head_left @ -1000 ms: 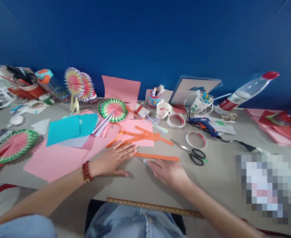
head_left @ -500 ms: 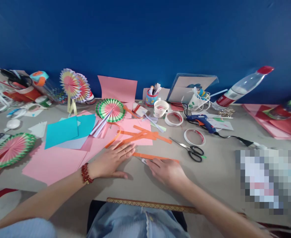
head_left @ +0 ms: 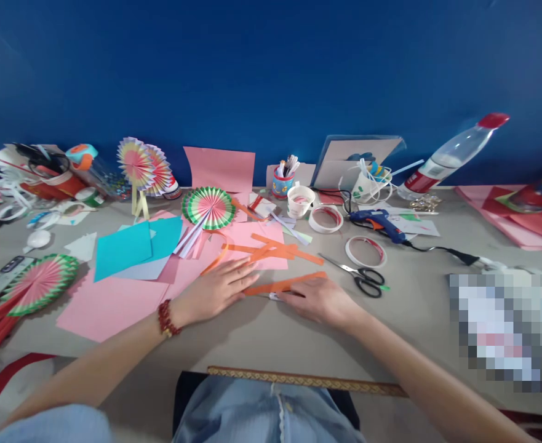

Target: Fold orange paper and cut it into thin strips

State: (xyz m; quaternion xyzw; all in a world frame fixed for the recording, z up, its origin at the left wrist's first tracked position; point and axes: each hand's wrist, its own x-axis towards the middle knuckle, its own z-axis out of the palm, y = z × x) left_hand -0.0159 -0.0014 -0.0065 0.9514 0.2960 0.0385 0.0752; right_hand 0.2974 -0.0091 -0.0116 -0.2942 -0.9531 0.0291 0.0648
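Orange paper strip (head_left: pixel 285 284), striped pink-green paper fan (head_left: pixel 208 208).

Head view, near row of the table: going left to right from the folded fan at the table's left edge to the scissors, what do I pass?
Pink-and-green paper fan → red bead bracelet → left hand, flat on the pink paper → right hand → scissors.
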